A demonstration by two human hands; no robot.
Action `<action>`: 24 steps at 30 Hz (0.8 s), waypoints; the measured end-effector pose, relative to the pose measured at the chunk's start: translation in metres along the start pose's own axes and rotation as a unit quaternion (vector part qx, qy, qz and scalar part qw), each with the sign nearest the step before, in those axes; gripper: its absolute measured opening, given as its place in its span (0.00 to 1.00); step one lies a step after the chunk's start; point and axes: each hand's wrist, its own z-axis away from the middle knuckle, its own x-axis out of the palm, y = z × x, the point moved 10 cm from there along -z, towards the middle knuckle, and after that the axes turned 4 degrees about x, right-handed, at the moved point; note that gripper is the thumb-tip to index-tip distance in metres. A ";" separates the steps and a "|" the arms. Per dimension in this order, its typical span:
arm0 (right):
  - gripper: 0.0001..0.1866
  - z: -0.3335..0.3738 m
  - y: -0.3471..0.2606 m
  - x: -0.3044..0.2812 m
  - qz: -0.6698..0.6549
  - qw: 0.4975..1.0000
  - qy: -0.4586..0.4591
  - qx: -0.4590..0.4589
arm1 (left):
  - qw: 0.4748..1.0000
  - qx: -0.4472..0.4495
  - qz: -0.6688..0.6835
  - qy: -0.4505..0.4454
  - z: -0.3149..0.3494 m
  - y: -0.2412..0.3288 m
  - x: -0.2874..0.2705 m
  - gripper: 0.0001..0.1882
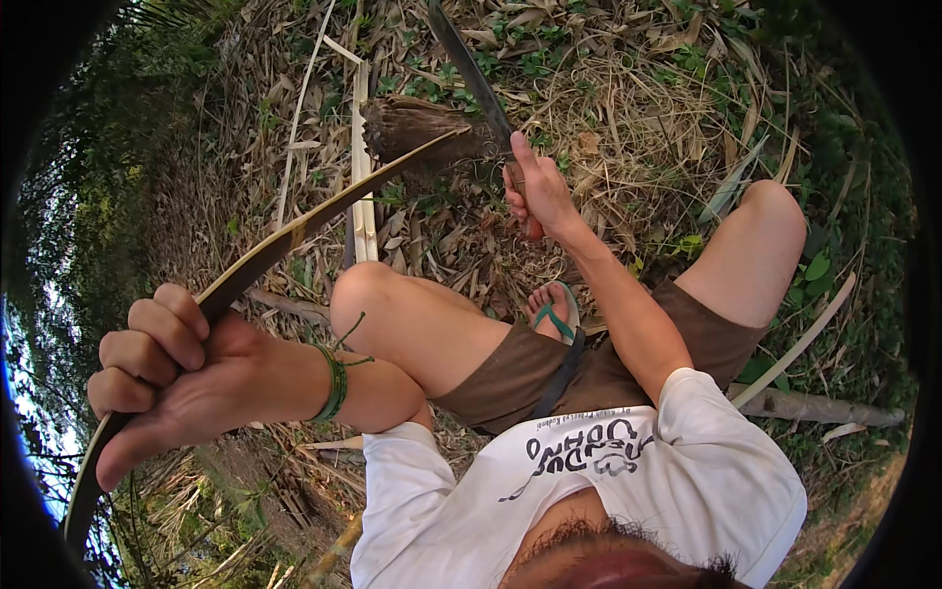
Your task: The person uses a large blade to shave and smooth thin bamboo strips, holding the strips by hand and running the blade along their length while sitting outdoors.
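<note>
My left hand (186, 378), with a green cord bracelet at the wrist, is wrapped round a long, slightly bent strip of split bamboo (285, 239). One end of the strip runs past my hand to the lower left. Its thin pale tip lies across the view of a short brown log (412, 123); I cannot tell whether they touch. My right hand (542, 188) grips a machete (475, 79) by its handle, thumb along the top. The dark blade points up and away, to the right of the strip's tip, apart from it.
Pale split bamboo pieces (363, 147) lie on the ground beyond my left knee. Dry leaves and shavings (628, 137) cover the ground around the log. A stick (834, 405) and a curved pale strip (800, 348) lie at the right. My sandalled foot (552, 312) is below the machete.
</note>
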 end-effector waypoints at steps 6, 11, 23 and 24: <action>0.40 0.009 -0.067 0.006 -0.087 0.984 0.018 -0.153 | 0.981 -0.023 0.153 -0.113 0.002 -0.004 0.007 0.35; 0.40 -0.022 0.082 -0.005 0.178 0.982 0.056 0.042 | 0.966 -0.070 0.226 -0.104 0.006 -0.017 0.017 0.36; 0.38 -0.026 0.041 -0.020 0.124 0.990 0.037 0.060 | 0.996 -0.033 0.082 -0.015 0.009 -0.039 -0.012 0.36; 0.38 -0.021 0.006 -0.012 0.093 0.995 0.033 0.007 | 0.998 -0.026 0.062 -0.005 0.010 -0.034 -0.016 0.36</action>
